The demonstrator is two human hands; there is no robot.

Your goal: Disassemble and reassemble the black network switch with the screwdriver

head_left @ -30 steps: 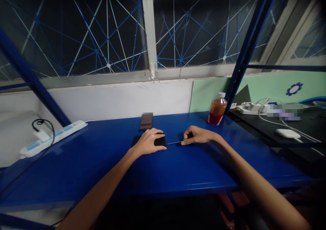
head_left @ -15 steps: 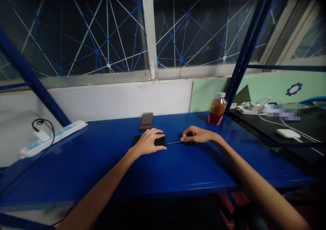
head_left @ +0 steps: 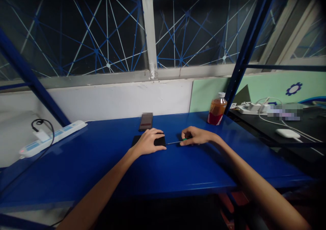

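Head view: your wide-spread left hand (head_left: 149, 141) grips a case (head_left: 160, 141), your right hand (head_left: 195, 135) pinches a screwdriver (head_left: 174, 142); tilting risks slippage.

From where I stand, a capped drink bottle (head_left: 217, 112) is upright on the blue table (head_left: 178, 170). Left of the bottle lies a phone (head_left: 146, 121); well beyond that, left again, a white power strip (head_left: 62, 134). Behind the bottle stands a green panel (head_left: 202, 92); right of it, a black desk (head_left: 257, 122) bears a small white case (head_left: 287, 133).
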